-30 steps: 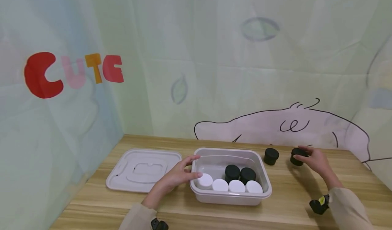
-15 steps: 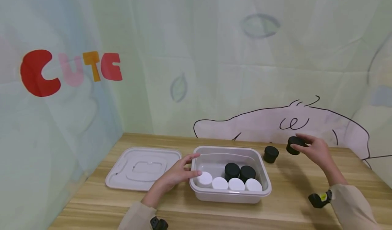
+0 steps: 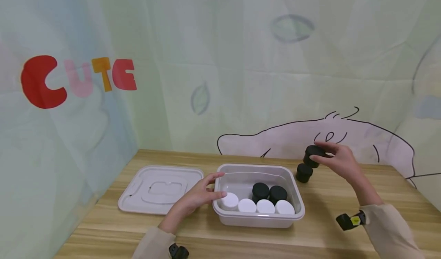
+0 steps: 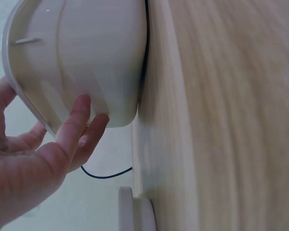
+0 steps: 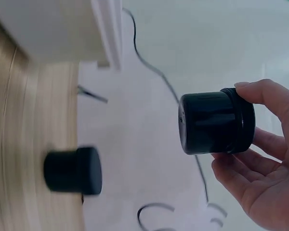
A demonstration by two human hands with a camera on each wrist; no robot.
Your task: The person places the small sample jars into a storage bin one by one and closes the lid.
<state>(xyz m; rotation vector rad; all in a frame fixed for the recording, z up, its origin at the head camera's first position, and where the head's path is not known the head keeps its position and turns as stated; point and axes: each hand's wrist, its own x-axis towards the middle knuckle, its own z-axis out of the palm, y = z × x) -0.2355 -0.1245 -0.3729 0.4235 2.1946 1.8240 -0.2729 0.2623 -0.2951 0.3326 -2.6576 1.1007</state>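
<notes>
My right hand (image 3: 335, 160) holds a black jar (image 3: 312, 154) (image 5: 216, 123) in the air by its lid end, above a second black jar (image 3: 304, 172) (image 5: 73, 171) that stands on the wooden table (image 3: 344, 217). My left hand (image 3: 203, 194) (image 4: 43, 144) rests against the left wall of a pale plastic bin (image 3: 296, 217) (image 4: 82, 57), thumb at the rim and fingers on the outside. Inside the bin sit several white-lidded jars (image 3: 255, 205) in a front row and two black jars (image 3: 268, 192) behind them.
The bin's flat lid (image 3: 160, 189) lies on the table left of the bin. A printed cloth backdrop (image 3: 241, 79) closes off the back and left sides. Bare tabletop lies in front of and right of the bin.
My right hand lifted the black jar off the table and carried it up and to the left, over the other black jar. The left hand stayed on the bin.
</notes>
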